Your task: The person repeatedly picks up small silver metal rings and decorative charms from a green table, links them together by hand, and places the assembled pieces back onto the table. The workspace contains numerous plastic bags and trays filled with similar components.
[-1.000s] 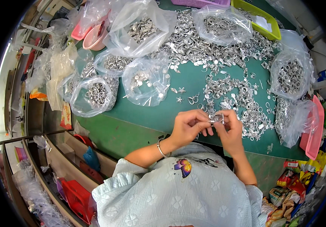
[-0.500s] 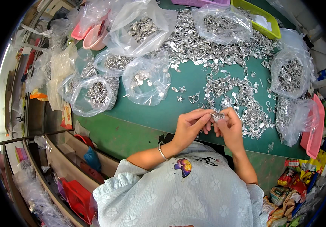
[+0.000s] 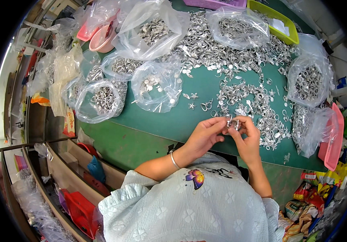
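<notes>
Just above the table's near edge, my left hand (image 3: 204, 136) and my right hand (image 3: 247, 141) meet fingertip to fingertip. Pinched between them is a small silver-coloured metal ring (image 3: 232, 122), its curved band standing up; fingers cover part of it. A bracelet circles my left wrist. Beyond my fingers lies a loose pile of similar silver rings (image 3: 258, 100), some with flower shapes. To the left of this pile, a few separate flower-shaped pieces (image 3: 192, 106) and a joined pair of rings (image 3: 206, 105) rest on the green tabletop (image 3: 157, 127).
A larger heap of silver pieces (image 3: 205, 50) spreads across the back. Open plastic bags of parts stand left (image 3: 101, 101), at the back (image 3: 238, 30) and right (image 3: 308, 82). A green tray (image 3: 290, 34) sits far right, a pink tray (image 3: 332, 139) at the right edge.
The ring between my fingers has been turned and now stands more upright. My left fingers have shifted their hold slightly, and my right hand has tilted a little.
</notes>
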The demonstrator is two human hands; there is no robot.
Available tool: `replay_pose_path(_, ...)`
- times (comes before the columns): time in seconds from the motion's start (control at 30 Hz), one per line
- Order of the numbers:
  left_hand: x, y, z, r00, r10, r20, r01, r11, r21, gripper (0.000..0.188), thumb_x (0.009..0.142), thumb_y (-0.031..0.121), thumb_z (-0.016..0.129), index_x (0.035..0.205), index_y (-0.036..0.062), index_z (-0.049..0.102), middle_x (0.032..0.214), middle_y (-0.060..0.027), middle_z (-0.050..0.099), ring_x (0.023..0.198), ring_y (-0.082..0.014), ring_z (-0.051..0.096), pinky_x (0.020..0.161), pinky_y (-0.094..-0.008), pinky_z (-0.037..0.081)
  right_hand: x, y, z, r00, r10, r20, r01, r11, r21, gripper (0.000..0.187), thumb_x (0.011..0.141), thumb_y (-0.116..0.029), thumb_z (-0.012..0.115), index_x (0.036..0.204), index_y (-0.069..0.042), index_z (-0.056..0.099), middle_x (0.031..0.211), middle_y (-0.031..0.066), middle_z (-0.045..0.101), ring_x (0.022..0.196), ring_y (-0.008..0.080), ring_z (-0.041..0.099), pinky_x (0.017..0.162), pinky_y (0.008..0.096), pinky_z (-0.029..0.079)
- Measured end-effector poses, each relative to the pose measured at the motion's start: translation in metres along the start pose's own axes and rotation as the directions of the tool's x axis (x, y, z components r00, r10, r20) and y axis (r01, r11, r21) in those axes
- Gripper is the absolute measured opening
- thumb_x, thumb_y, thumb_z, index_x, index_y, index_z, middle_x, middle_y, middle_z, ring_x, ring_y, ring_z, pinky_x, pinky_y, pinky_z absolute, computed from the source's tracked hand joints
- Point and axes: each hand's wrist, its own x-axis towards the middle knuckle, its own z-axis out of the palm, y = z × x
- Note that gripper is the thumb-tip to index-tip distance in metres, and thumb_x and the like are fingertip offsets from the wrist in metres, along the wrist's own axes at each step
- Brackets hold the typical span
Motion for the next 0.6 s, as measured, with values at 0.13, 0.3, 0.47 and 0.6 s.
replay_pose_path(0.13,-0.007,0.003,-0.003,0.917,0.396,-0.042,-0.292,0.741,0.605,0.028,0.079,0.007,0.060,0.106,0.0018,0.054,0.096,-0.0052,0.055,0.081,-0.0121,0.053,0.066,-0.0234,0.045,0.006,-0.001,-0.012,0.997,0.083,0.003,-0.083,0.993,0.081,0.014,0.081,-0.006,0.057,0.092,0.001,0.051,0.090,0.0066,0.057,0.069,0.0083,0.053,0.055,0.0195,0.042)
replay_pose_path(0.3,-0.027,0.020,-0.011,0.919,0.267,0.291,-0.248,-0.182,0.952,0.044,0.066,0.011,0.070,0.106,0.0047,0.053,0.104,-0.0108,0.048,0.093,-0.0284,0.046,0.080,-0.0328,0.039,0.008,-0.001,-0.019,0.913,0.347,0.213,-0.391,0.601,0.697,0.014,0.089,-0.010,0.043,0.099,-0.001,0.047,0.096,0.0100,0.054,0.071,0.0134,0.054,0.058,0.0236,0.046)
replay_pose_path(0.47,-0.030,-0.003,-0.027,0.921,0.281,0.269,-0.249,-0.107,0.963,0.037,0.068,0.002,0.065,0.103,0.0032,0.053,0.098,-0.0114,0.050,0.083,-0.0261,0.052,0.073,-0.0313,0.044,-0.011,0.026,-0.019,0.859,0.415,0.300,-0.511,0.662,0.548,0.022,0.083,-0.009,0.056,0.104,-0.002,0.051,0.070,0.0033,0.049,0.061,0.0090,0.049,0.049,0.0220,0.041)
replay_pose_path(0.6,-0.021,-0.002,-0.033,0.944,0.282,0.172,-0.245,0.249,0.937,0.025,0.073,-0.006,0.057,0.096,0.0014,0.054,0.090,-0.0110,0.054,0.073,-0.0206,0.056,0.062,-0.0270,0.046,-0.023,0.022,0.000,0.942,0.245,0.230,-0.243,0.969,-0.039,0.053,0.065,-0.011,0.074,0.113,-0.006,0.051,0.071,0.0021,0.052,0.057,0.0075,0.044,0.049,0.0233,0.040)
